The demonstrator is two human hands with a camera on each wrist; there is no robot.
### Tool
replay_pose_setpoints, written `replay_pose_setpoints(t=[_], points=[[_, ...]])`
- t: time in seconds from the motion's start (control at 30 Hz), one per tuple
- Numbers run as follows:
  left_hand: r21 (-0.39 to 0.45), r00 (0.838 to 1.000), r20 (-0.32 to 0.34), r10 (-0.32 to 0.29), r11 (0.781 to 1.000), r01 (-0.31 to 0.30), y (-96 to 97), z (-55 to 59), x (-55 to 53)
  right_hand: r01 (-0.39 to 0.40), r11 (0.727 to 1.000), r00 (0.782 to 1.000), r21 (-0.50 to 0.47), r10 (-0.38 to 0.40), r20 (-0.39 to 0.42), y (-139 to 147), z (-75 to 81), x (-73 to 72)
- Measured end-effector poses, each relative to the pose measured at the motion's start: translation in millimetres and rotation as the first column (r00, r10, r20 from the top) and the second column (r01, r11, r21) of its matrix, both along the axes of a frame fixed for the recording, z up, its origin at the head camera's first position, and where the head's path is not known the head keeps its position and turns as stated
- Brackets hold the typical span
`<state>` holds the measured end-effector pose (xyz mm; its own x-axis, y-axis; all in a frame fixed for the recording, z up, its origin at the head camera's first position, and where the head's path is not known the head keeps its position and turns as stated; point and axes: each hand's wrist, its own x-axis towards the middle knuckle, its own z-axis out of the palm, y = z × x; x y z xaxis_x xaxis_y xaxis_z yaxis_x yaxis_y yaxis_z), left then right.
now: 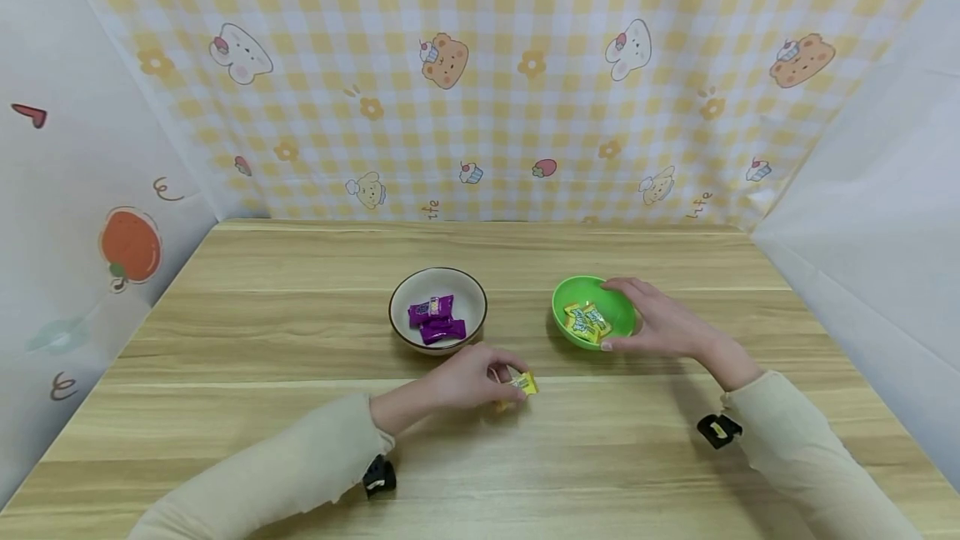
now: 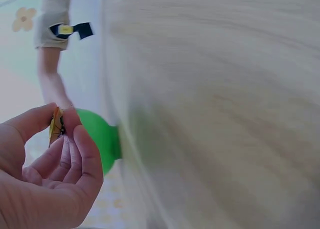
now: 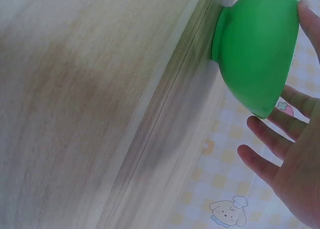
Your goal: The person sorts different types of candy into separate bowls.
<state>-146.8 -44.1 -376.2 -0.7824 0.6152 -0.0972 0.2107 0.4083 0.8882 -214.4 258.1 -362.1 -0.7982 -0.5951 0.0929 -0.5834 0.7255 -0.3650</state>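
Between thumb and fingertips, my left hand (image 1: 474, 377) pinches a yellow-wrapped candy (image 1: 526, 383) in front of the two bowls. The left wrist view shows this candy (image 2: 57, 125) edge-on, overlapping the green bowl (image 2: 97, 139) behind it. My right hand (image 1: 663, 325) holds the green bowl (image 1: 573, 338) at its right side, the thumb at the near rim and fingers over the far rim. Several yellow-wrapped candies (image 1: 587, 322) lie inside that bowl. In the right wrist view the bowl (image 3: 255, 49) stands on its foot, with the lower fingers spread beside it.
A cream bowl (image 1: 468, 300) with a dark rim stands left of the green one, behind my left hand. Purple-wrapped candies (image 1: 438, 319) lie in it. Both bowls stand on a wood-grain table (image 1: 300, 290), with a checked cloth (image 1: 495, 107) hanging behind its back edge.
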Motion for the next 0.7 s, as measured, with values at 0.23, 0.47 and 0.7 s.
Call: replay_pose_setpoints(t=[0.23, 0.47, 0.7], points=[[0.082, 0.991, 0.129, 0.039, 0.995, -0.05, 5.6, 15.9, -7.5, 0.001, 1.0, 1.0, -0.004, -0.001, -0.011, 0, 0.1, 0.8], [0.105, 0.986, 0.147, 0.079, 0.99, -0.095, 13.3, 28.9, -18.5, 0.004, 1.0, 1.0, -0.005, -0.004, -0.002, -1, 0.3, 0.0], [0.123, 0.982, 0.145, 0.119, 0.983, -0.137, 24.5, 33.7, -32.7, 0.0, 1.0, 1.0, -0.001, 0.0, -0.008, 0, 0.1, 0.1]])
